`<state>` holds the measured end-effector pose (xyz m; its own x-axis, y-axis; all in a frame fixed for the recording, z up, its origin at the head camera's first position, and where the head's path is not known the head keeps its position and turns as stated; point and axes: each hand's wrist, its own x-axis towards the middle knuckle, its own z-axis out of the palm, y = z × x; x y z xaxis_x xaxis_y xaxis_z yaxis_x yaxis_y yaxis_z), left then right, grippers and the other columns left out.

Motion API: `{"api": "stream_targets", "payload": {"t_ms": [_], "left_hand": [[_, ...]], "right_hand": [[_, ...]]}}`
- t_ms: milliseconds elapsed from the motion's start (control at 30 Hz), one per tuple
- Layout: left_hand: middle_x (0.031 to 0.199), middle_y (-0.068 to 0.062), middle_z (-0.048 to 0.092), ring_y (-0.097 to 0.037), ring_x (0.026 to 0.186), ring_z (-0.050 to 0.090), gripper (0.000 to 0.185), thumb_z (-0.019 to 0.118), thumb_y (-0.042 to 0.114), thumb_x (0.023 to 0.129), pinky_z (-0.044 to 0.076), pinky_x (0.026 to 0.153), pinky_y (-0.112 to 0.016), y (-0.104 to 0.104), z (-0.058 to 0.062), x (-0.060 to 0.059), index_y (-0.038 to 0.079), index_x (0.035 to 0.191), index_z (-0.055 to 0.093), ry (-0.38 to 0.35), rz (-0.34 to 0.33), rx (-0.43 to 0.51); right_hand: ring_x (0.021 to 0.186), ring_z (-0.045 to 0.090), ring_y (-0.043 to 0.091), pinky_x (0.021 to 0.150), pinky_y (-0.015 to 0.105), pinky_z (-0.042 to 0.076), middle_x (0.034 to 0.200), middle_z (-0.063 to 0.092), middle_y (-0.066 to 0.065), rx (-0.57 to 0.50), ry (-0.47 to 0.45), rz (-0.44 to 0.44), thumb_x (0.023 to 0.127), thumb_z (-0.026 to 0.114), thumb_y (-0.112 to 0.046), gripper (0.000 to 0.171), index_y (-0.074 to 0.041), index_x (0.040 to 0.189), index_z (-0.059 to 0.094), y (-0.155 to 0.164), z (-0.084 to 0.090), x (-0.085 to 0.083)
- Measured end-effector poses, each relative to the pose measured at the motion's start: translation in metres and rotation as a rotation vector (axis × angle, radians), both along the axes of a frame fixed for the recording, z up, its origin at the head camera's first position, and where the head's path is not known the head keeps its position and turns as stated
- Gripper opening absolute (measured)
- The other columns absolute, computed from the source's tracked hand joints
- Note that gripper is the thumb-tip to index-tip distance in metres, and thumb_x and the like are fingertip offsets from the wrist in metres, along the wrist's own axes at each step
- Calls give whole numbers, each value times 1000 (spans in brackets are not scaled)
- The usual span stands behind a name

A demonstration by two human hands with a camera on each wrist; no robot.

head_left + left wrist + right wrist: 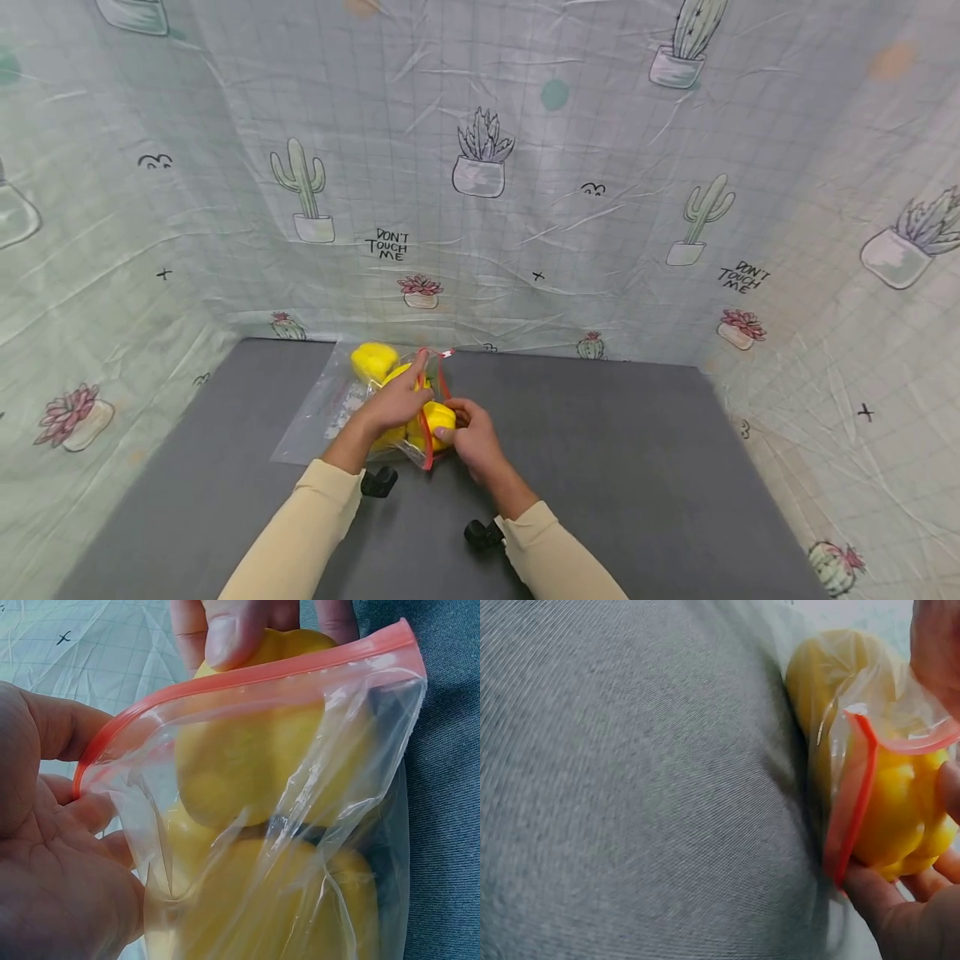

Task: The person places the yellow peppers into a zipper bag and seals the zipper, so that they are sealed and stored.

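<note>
Nearest, the right hand [474, 442] curls its fingers round a yellow pepper [437, 417] at the mouth of a clear zip bag [405, 417], thumb pressed on the pepper's top just over the bag's red seal strip [247, 679]. Just to the left of it, the left hand [396, 402] pinches the seal strip's far edge and holds the mouth apart. Inside the bag, past both hands, lie more yellow peppers [373, 361], one touching the held pepper. Everything rests on a grey mat [600, 467]; beyond it hangs a cactus-print sheet [480, 167].
</note>
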<state>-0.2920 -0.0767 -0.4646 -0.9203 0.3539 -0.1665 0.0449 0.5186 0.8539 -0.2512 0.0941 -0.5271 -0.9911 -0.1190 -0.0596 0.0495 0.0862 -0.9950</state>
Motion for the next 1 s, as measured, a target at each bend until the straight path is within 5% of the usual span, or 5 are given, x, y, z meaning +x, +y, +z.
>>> {"api": "stream_targets", "payload": {"t_ms": [267, 533, 1000], "left_hand": [[177, -15, 8, -37, 155, 32, 79, 47, 19, 106, 36, 122, -53, 3, 5, -3, 13, 169, -1, 1, -8, -5], [177, -14, 7, -36, 162, 19, 78, 48, 19, 106, 18, 131, -56, -1, 6, -3, 12, 169, 2, -10, 1, -4], [177, -14, 5, -37, 164, 13, 77, 48, 19, 106, 12, 131, -56, -1, 7, -3, 10, 168, 4, -22, -1, 1]], "right_hand": [[115, 66, 31, 100, 43, 58, 130, 67, 25, -18, 22, -14, 89, 74, 6, 46, 7, 133, 60, 4, -3, 0], [110, 67, 29, 93, 40, 62, 127, 68, 23, 24, 49, 5, 90, 76, 2, 44, 4, 133, 64, 1, -6, 1], [87, 61, 19, 71, 30, 60, 106, 70, 20, 90, 47, 26, 83, 76, 4, 52, -3, 134, 70, 1, -5, 1]]}}
